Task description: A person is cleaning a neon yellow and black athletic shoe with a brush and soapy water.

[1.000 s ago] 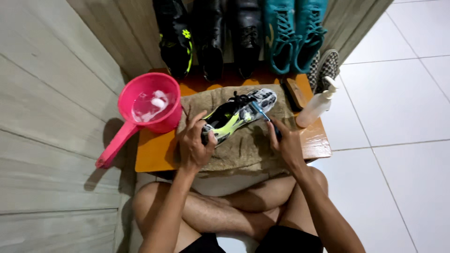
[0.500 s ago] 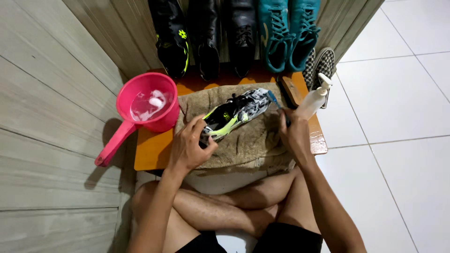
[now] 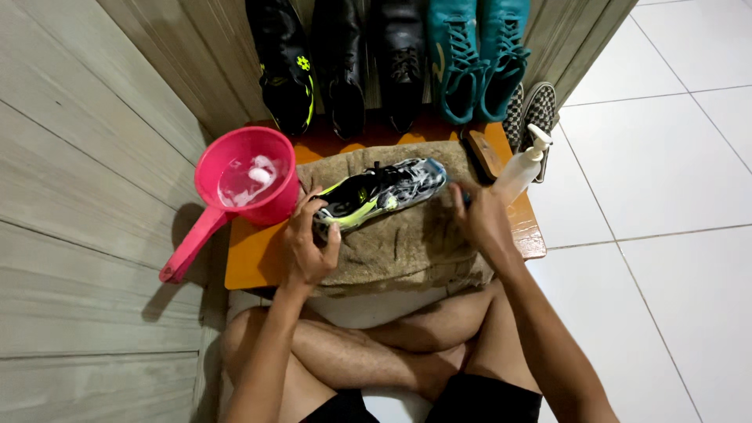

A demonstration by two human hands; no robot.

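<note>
Left hand (image 3: 309,243) is clamped on the heel end of the black, white and lime football boot (image 3: 374,194), same grip as a second ago, pinning it on the brown towel (image 3: 399,243) that covers the middle of the low orange table (image 3: 249,265). What changed: a second ago the right hand (image 3: 478,219) was over the boot's toe with something small and bluish against the upper; half a second ago it had pulled off toward the table's right edge; now it sits just beside the toe end, fingers curled narrow around that small item, of which only a bluish tip shows, so can't tell what it is. Boot itself has rotated a bit, toe now pointing more to the far right corner, suds visible on the upper. Read: contact with the upper is broken at this instant and the left hand has re-angled the boot, so a different patch of it faces the right hand. White pump bottle (image 3: 523,168) stands at the right edge, near the right hand but not touched. Wooden brush (image 3: 482,154) lies just beyond it, idle. Pink dipper (image 3: 243,188) with foamy water sits at the far left corner, unmoved. Row of shoes (image 3: 392,63) against the wall past the far edge, untouched.
</note>
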